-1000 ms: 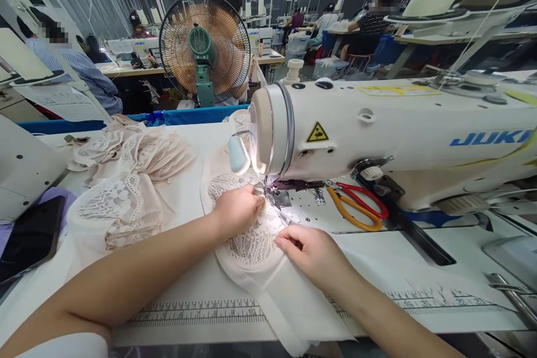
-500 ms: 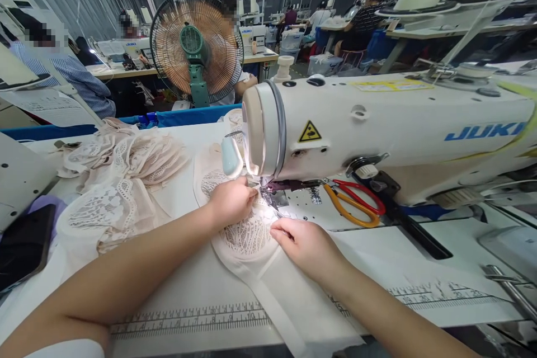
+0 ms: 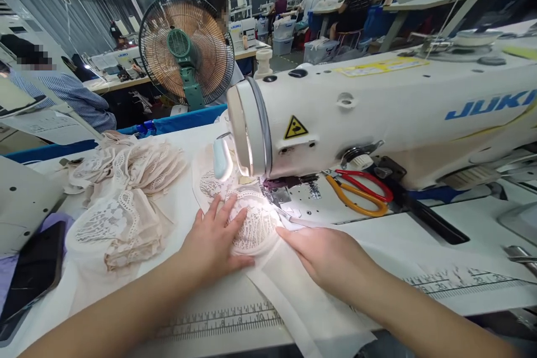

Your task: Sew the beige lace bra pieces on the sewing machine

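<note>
A cream lace bra (image 3: 255, 226) lies on the sewing table, its upper edge at the needle area of a white sewing machine (image 3: 319, 106). Flat on the cup, my left hand (image 3: 212, 238) has its fingers spread. At the cup's right edge, my right hand (image 3: 325, 251) pinches the fabric between thumb and fingers. A thin pale, pointed piece shows just beyond these fingers; I cannot make out what it is. The pale band of the bra hangs toward the table's front edge. The machine head hides the needle.
Stacked lace bra pieces (image 3: 138, 168) lie at the left, near a phone (image 3: 33, 274). Orange-handled and red-handled snips (image 3: 356, 196) rest by the machine bed. A printed ruler (image 3: 226, 321) runs along the front. Behind stands a fan (image 3: 184, 50); other people sit farther back.
My left hand has gone from a closed grip near the needle to lying spread on the cup, lower and leftward. My right hand still pinches the edge. The view has shifted slightly.
</note>
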